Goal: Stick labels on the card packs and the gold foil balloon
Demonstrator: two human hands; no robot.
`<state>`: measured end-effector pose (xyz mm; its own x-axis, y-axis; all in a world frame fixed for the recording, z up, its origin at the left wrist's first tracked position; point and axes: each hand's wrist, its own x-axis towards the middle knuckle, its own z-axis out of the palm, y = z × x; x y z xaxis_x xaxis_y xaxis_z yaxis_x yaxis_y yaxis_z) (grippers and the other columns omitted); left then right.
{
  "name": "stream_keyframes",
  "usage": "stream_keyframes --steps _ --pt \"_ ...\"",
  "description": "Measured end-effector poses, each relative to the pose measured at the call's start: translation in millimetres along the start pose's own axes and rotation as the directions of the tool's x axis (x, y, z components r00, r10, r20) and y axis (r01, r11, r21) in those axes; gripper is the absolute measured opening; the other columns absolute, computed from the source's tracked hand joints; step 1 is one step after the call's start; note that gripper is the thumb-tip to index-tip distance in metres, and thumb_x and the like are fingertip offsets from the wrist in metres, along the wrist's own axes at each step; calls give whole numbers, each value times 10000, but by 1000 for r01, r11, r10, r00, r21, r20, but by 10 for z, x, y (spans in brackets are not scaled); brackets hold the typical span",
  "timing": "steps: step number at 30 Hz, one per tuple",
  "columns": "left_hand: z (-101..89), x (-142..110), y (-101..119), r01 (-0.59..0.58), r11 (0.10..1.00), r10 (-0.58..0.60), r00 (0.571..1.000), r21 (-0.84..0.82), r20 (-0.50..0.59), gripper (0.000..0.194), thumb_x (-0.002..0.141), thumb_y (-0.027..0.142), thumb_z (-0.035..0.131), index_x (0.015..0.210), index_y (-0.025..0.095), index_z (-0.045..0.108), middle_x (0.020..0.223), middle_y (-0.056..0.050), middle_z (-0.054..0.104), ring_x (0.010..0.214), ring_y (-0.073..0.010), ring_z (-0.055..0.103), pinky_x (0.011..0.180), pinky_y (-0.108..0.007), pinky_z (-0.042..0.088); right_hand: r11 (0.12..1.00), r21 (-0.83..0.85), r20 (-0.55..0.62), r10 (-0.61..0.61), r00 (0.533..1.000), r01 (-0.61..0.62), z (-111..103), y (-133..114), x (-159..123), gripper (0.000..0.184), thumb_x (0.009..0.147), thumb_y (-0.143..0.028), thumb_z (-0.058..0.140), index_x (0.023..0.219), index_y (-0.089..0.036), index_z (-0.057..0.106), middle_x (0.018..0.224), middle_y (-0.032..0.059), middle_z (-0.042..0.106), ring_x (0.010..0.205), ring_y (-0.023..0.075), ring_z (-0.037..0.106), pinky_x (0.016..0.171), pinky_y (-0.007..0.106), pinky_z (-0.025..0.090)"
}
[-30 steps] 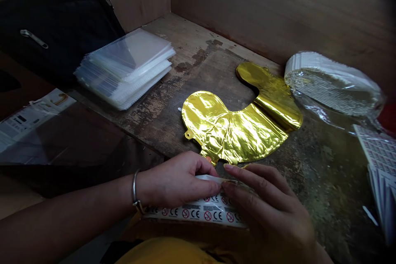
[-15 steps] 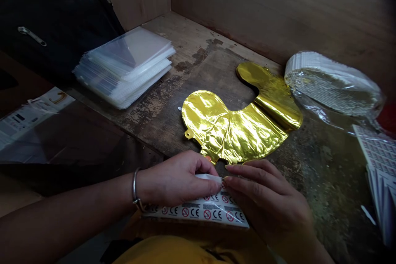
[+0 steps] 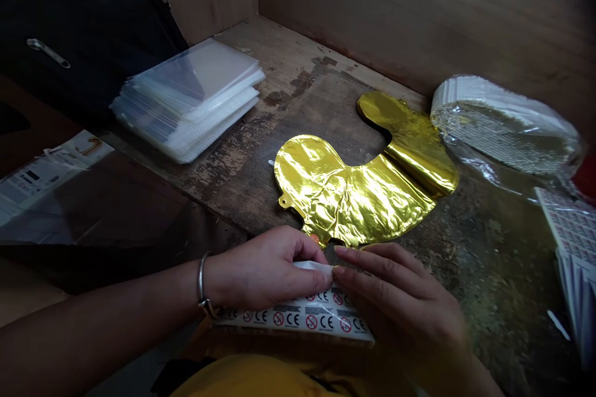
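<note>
In front of my body lies a sheet of stickers (image 3: 311, 321), printed with CE marks and red prohibition circles. My left hand (image 3: 272, 270), a metal bangle at its wrist, grips the sheet's far edge between thumb and fingers. At that same edge, the fingertips of my right hand (image 3: 403, 291) pinch a corner, close to my left thumb. Whether a single sticker is lifting there is too small to tell. Just beyond both hands, a flat gold foil balloon (image 3: 367, 198) with a curved shape rests on the wooden table (image 3: 307, 99).
A stack of clear plastic sleeves (image 3: 190, 99) lies at the back left, beside a black bag (image 3: 79, 43). To the right sit a plastic-wrapped white bundle (image 3: 507, 127) and more printed sheets (image 3: 570, 229). Wooden walls (image 3: 419, 18) close off the back.
My right fingertips have shifted slightly left along the sheet's edge, closer to my left thumb. My left hand keeps its hold, and the balloon stays put.
</note>
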<state>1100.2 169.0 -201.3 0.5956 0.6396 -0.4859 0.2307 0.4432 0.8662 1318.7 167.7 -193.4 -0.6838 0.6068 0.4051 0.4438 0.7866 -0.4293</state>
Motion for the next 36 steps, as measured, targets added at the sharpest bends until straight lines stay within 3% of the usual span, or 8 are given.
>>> stream_keyframes --steps 6,10,17,23,28,31,34,36 --pt "36 -21 -2 -15 1000 16 1000 18 -21 166 826 318 567 817 154 591 719 29 528 637 -104 453 562 -208 365 991 98 19 91 996 -92 22 -31 23 212 795 -71 610 942 -205 685 1047 94 714 888 207 644 719 345 566" --pt "66 -27 -6 -166 979 179 978 119 -106 283 787 185 606 1067 222 579 902 23 628 811 -142 573 688 -228 426 947 237 123 191 974 -216 0 -83 71 159 829 -66 549 875 -201 620 1004 77 667 939 193 619 757 316 550" --pt "71 -34 -1 -287 841 380 917 459 -124 151 816 147 597 933 204 673 1027 -24 579 969 -164 554 880 -264 416 791 410 216 399 891 -453 -140 -79 97 74 887 -153 533 867 -219 561 1036 56 600 978 166 617 780 243 543" --pt "88 -75 58 -312 871 384 914 380 -130 212 794 380 701 935 222 699 1107 -11 560 1005 -156 565 897 -245 426 732 458 251 438 864 -504 -147 -151 191 76 887 -169 535 839 -212 577 994 49 600 941 164 626 775 254 550" --pt "108 -66 79 -317 871 391 910 376 -138 103 851 247 607 843 185 689 1043 -21 588 958 -149 574 861 -249 442 723 450 298 431 852 -524 -114 -179 205 106 886 -153 525 824 -214 586 982 42 613 929 164 623 771 261 547" --pt "110 -47 60 -317 888 387 907 332 -169 104 851 203 589 805 168 676 1005 -27 605 950 -147 579 855 -250 449 745 396 191 505 842 -536 -107 -177 170 75 873 -185 560 896 -227 618 1063 45 610 996 172 611 829 269 520" --pt "109 -37 16 -315 921 365 905 232 -220 97 850 210 609 799 167 679 990 -20 615 937 -135 590 858 -243 456 738 299 -82 651 755 -605 -129 -179 103 82 861 -258 606 935 -256 641 1128 36 587 1067 181 577 893 276 472" --pt "112 -36 -21 -327 929 364 896 174 -254 97 853 212 613 806 171 686 1000 -20 612 944 -132 590 857 -243 460 706 296 -67 688 723 -644 -146 -181 54 58 862 -294 609 856 -259 656 1118 32 585 1051 183 582 840 264 486"
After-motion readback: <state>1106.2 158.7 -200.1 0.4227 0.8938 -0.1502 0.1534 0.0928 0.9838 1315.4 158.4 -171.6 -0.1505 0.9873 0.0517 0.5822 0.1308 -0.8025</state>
